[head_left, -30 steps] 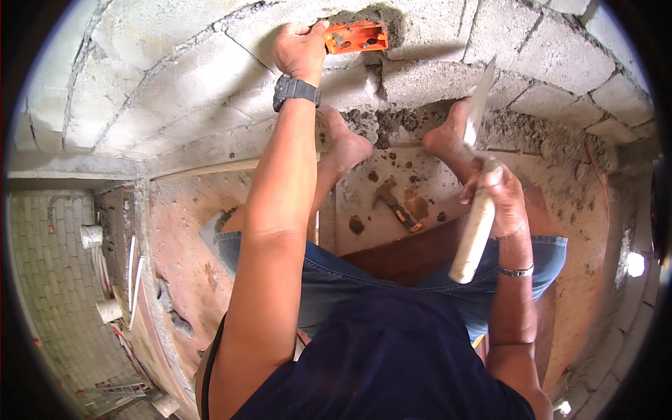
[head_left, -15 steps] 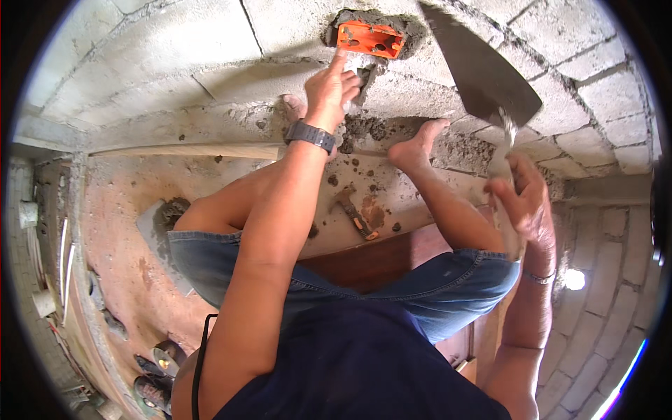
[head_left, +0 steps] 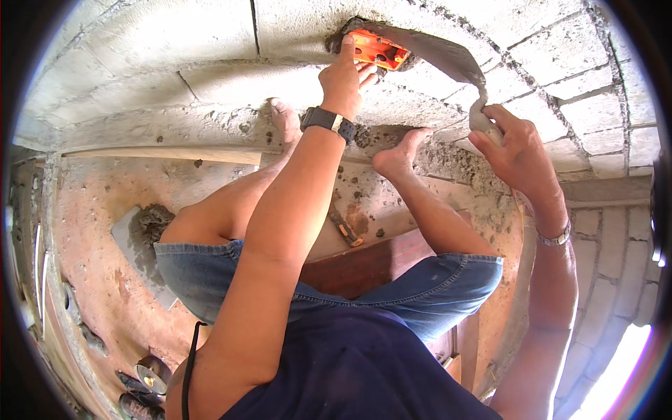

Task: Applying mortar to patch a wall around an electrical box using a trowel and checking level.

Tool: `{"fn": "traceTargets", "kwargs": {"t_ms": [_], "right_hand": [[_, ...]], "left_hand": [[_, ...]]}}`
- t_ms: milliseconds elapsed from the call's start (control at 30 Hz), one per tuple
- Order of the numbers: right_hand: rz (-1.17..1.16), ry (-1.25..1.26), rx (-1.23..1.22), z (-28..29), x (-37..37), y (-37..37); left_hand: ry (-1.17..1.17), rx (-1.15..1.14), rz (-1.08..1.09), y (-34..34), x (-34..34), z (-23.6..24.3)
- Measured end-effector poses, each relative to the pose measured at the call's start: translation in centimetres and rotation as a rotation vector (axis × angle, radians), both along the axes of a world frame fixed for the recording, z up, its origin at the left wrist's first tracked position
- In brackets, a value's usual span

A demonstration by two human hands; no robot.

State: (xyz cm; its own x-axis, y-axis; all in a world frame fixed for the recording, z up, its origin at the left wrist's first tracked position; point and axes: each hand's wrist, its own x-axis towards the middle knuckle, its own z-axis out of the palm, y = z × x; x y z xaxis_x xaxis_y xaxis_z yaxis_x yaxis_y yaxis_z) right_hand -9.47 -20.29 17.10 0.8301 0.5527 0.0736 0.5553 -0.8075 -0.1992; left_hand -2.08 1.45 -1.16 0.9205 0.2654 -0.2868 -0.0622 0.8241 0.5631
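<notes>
An orange electrical box [head_left: 378, 52] sits recessed in the block wall [head_left: 217, 28], with grey mortar around it. My left hand [head_left: 341, 87] holds the box by its near left corner, one finger on the left edge and others bent at the lower edge. In my right hand [head_left: 514, 143] is the handle of a pointed trowel [head_left: 441, 54]. The trowel's blade tilts edge-on toward me, its tip by the box's upper edge. It covers the wall just right of the box.
On the floor between my legs lies a hammer [head_left: 344, 225], with mortar crumbs around it. A grey board [head_left: 133, 245] bearing wet mortar [head_left: 150, 222] rests left of my knee. A wooden strip [head_left: 168, 152] runs along the wall's foot. Footwear [head_left: 136, 406] lies at lower left.
The trowel has swung left and its blade has come down to the wall beside the box. My left hand has moved up slightly, its fingers now bent against the box's lower edge.
</notes>
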Motion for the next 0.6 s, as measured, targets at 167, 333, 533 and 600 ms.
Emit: {"fn": "traceTargets", "kwargs": {"t_ms": [167,333,533,600], "right_hand": [[0.054,-0.049,-0.010,-1.1,1.2,1.5],[-0.082,-0.017,0.013,-1.8,1.3,1.5],[-0.171,-0.075,0.114,-4.6,-1.1,0.5],[-0.197,-0.050,0.152,-5.6,-2.5,-0.2]], "left_hand": [[-0.012,-0.017,-0.011,0.2,0.4,-0.4],[-0.008,-0.033,-0.020,0.3,0.3,-0.1],[-0.040,-0.035,-0.038,0.4,0.0,-0.1],[-0.068,-0.003,-0.073,0.6,-0.1,-0.5]]}}
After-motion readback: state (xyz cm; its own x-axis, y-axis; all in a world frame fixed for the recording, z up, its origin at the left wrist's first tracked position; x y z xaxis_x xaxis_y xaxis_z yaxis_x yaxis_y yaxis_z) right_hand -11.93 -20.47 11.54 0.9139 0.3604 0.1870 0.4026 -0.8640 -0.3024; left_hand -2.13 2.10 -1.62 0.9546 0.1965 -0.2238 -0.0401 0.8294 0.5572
